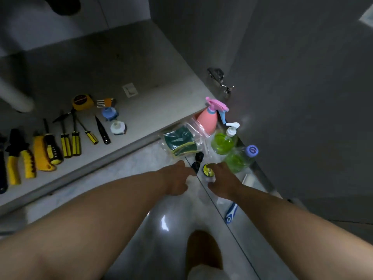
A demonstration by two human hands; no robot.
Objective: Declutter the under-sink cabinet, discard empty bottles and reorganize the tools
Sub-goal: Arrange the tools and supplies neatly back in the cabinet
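Just beside right grip (224, 180), yellow-black round roll (209, 170).

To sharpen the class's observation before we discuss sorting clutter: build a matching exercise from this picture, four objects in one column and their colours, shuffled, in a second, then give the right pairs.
Things
1. spray bottle
2. tape measure
3. toothbrush
4. pump bottle

Colours
A. clear with green liquid, white top
B. blue and white
C. pink body, blue trigger
D. yellow and black

Pairs: 1-C, 2-D, 3-B, 4-A
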